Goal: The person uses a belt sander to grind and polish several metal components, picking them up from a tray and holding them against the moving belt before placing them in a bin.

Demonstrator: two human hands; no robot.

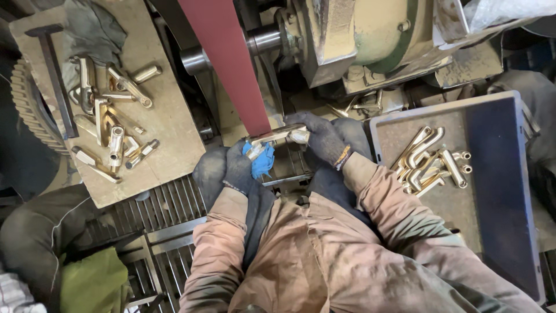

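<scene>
head camera, looking steeply down, close over the workbench (139,174)

Two gloved hands are in view – the left hand (240,168) and the right hand (321,136); between them, one brass fitting (277,136) and one blue rag (260,159); one red sanding belt (229,64) runs down from the top; one wooden board (168,124) on the left carries roughly a dozen brass pieces (113,124), too tangled for an exact count; one grey tray (501,191) on the right holds about eight bent brass tubes (431,159) – they overlap, so the number is approximate; one green cloth (92,281) lies at the lower left.
</scene>
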